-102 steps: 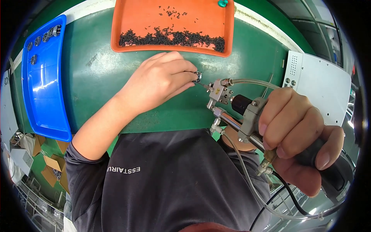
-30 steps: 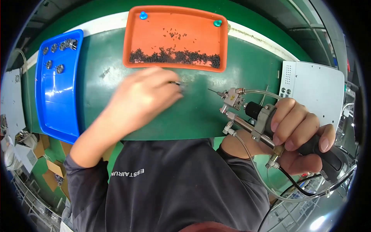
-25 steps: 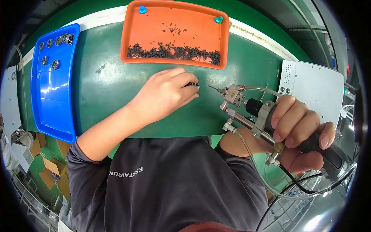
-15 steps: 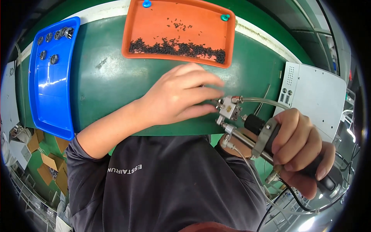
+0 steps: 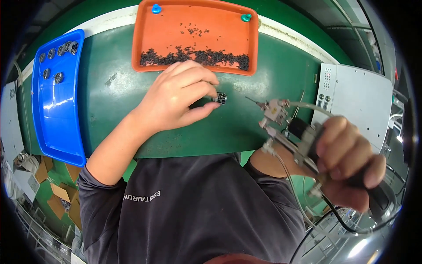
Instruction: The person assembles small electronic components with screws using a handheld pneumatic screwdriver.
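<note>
My left hand [image 5: 178, 94], reaching over the green table, is closed on a small round black-and-silver part [image 5: 221, 98]. Thumb and fingertips pinch its left side. In my right hand [image 5: 349, 163] is a needle-tipped dispensing tool [image 5: 277, 112], with a metal valve block, a dark grip and clear hoses. Its thin needle points left toward the part, with a gap between them. My right fingers wrap round the grip, and hand and tool are somewhat blurred. Beyond my left hand lies an orange tray [image 5: 198, 72] holding many tiny black pieces, mostly along its near side.
A blue tray [image 5: 59, 132] at the left holds several round dark parts [image 5: 59, 78] near its far end. A white control box [image 5: 356, 101] stands at the right. Blue [image 5: 156, 9] and green [image 5: 246, 17] knobs sit in the orange tray. Open cardboard boxes [image 5: 63, 200] are on the floor.
My left hand has moved left, away from the tool's tip, and the round part now shows in its fingers. The needle is now visible. The view has shifted slightly.
</note>
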Motion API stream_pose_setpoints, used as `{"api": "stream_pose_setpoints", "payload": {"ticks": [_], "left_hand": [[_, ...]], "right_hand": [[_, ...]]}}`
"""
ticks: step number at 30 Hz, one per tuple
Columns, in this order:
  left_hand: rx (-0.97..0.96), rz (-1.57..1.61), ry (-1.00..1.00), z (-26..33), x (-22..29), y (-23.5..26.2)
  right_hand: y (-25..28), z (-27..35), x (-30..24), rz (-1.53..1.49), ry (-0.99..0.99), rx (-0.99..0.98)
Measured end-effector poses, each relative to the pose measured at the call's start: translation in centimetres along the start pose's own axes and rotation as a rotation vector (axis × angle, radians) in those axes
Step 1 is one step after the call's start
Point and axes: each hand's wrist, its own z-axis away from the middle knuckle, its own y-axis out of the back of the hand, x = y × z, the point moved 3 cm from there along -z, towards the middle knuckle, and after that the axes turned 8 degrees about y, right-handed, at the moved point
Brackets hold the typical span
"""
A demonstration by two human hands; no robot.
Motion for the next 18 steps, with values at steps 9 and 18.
{"api": "stream_pose_setpoints", "payload": {"ticks": [9,18], "left_hand": [[-0.142,-0.073,-0.015,0.6,0.4,-1.5],[-0.09,-0.071,0.034,0.6,0.4,-2.0]], "right_hand": [[0.6,0.2,0.5,0.049,-0.09,-0.084],[0.3,0.4,0.7,0.054,-0.136,-0.093]]}}
